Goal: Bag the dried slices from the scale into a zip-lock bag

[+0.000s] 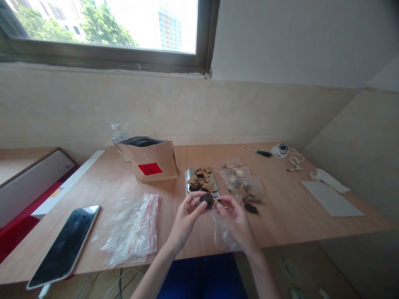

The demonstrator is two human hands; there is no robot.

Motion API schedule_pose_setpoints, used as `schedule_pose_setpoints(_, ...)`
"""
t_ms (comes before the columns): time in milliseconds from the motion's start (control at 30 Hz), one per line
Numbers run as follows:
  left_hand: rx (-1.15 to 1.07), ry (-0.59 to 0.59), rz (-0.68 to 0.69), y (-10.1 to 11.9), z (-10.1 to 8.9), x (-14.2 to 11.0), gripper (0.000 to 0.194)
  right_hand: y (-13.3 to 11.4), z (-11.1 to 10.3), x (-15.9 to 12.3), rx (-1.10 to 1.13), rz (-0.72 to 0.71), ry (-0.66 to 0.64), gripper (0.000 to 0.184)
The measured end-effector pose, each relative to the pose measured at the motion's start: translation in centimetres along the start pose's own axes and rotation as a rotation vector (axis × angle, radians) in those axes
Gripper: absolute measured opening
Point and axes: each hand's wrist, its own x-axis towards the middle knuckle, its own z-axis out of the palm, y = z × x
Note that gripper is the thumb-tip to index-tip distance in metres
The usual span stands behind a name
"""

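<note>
My left hand (189,209) is closed on a dark brown dried slice (206,201), held between thumb and fingertips. Right beside it, my right hand (234,216) pinches a small yellowish and dark dried piece (216,202), partly covered by the fingers. Just beyond the hands, several tan and dark dried slices (201,179) lie on a small scale (190,171). A clear plastic bag (222,234) lies under my right hand at the table's near side. To the right of that hand, a single dark slice (251,208) rests on the table.
Filled zip bags (246,189) lie right of the scale. Left are a brown paper pouch (156,162), a clear bottle (118,133), clear zip bags (134,228) and a large phone (65,245). Far right hold a screwdriver (263,153), a white camera (279,150) and white paper (332,199).
</note>
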Motion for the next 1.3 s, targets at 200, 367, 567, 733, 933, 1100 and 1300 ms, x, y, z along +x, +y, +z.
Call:
schedule_pose_setpoints(200,-0.025,0.148,0.008,-0.4,-0.6,1.2,0.034,-0.2,-0.9,-0.1,0.194,0.057,0.127,0.023)
schedule_pose_setpoints(367,0.781,0.372,0.184,0.6,-5.2,5.5,0.029,0.4,-2.6,-1.1,0.281,0.151,0.221,0.029)
schedule_pose_setpoints(567,1.104,0.245,0.197,0.0,-7.2,10.6,0.016,1.1,-4.4,-3.8,0.33,0.198,0.326,0.031)
schedule_pose_setpoints(733,1.219,0.157,0.234,-1.0,-7.5,11.8,0.027,0.9,-5.6,-4.8,0.292,0.235,0.396,0.035)
schedule_pose_setpoints(933,1.202,0.139,0.227,-1.4,-8.4,11.9,0.024,0.5,-5.3,-3.1,0.2,0.204,0.367,0.037)
schedule_pose_setpoints(1100,1.101,0.228,0.194,-1.1,-8.4,11.7,0.03,-0.6,-2.2,1.1,0.054,0.114,0.19,0.032)
schedule_pose_setpoints(1300,0.932,0.357,0.22,0.3,-8.4,9.5,0.037,-1.7,3.1,8.1,-0.313,-0.178,-0.004,0.019)
